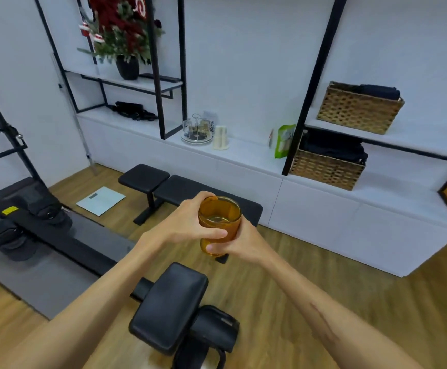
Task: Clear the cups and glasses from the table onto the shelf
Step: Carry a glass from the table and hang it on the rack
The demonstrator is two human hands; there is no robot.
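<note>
Amber see-through glass [219, 225], upright above the bench [190, 191]; left hand [185, 222] and right hand [241, 242] both curled round it.

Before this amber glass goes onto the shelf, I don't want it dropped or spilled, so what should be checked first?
1. Grip: left hand and right hand both hold the amber drinking glass: ok.
2. Glass upright: ok.
3. Contents: some liquid seems to sit inside: cannot tell how much.
4. Landing spot: bare white shelf top between the cream cup stack and green packet: ok.
5. Path: black padded bench stands between person and shelf: not ok.
</note>
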